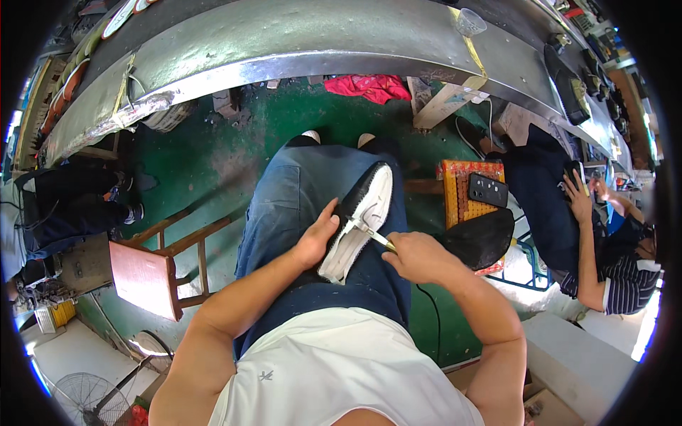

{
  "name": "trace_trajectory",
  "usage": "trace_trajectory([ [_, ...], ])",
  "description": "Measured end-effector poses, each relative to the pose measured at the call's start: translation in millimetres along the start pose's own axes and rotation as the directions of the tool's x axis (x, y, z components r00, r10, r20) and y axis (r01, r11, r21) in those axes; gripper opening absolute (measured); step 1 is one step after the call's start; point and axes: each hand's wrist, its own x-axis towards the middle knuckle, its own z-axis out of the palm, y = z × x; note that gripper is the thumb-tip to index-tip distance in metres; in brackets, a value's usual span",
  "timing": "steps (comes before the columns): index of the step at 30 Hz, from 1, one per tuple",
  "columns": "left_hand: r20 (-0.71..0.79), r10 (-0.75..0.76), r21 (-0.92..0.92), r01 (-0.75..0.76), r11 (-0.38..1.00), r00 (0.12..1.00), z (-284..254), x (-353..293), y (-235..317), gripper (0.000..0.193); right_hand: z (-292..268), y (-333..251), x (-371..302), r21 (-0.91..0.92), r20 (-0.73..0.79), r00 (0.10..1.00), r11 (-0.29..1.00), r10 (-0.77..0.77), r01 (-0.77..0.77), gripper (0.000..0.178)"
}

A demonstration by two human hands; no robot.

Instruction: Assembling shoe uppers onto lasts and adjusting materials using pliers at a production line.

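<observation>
A black shoe upper with a white underside (371, 202) lies across my lap, underside facing up and toe pointing away to the right. My left hand (317, 236) grips its left edge, with the thumb raised along the side. In my right hand (420, 255) is a slim metal hand tool (376, 236), its fingers wrapped round the handle. The tool's head rests against the middle of the white underside. Blur and small size hide whether the tool is a pair of pincers or a hammer. Loose thread or cord shows near the tool's head.
A long metal bench (284, 46) runs ahead of me. At left stands a wooden stool (145, 277); at right, a beaded seat (462, 202) carries a phone (488, 190) and a black cushion (479, 238). A co-worker (590, 206) sits further right. A fan (89, 397) stands lower left.
</observation>
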Motion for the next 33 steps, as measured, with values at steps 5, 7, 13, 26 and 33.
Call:
trace_trajectory([
  [5,0.154,-0.07,-0.085,0.084,0.993,0.986,-1,11,19,0.085,72,6,3,0.376,-0.378,0.918,0.926,0.122,0.032,0.03],
  [7,0.144,-0.008,0.32,-0.039,0.947,0.99,-6,18,17,0.093,71,11,0,0.455,-0.285,0.954,0.889,0.095,0.047,0.033],
  [13,0.033,-0.02,0.546,-0.001,0.838,0.999,5,17,17,0.096,50,29,-4,-0.261,-0.628,0.757,0.965,-0.181,0.015,0.04],
  [26,0.094,0.032,0.962,-0.099,0.254,0.995,44,4,73,0.065,54,66,-10,0.947,0.175,0.983,0.262,0.059,-0.185,0.029],
  [33,0.144,-0.162,0.98,-0.118,0.16,0.976,58,11,95,0.062,37,49,26,0.564,-0.35,0.918,0.824,0.185,0.049,0.042],
])
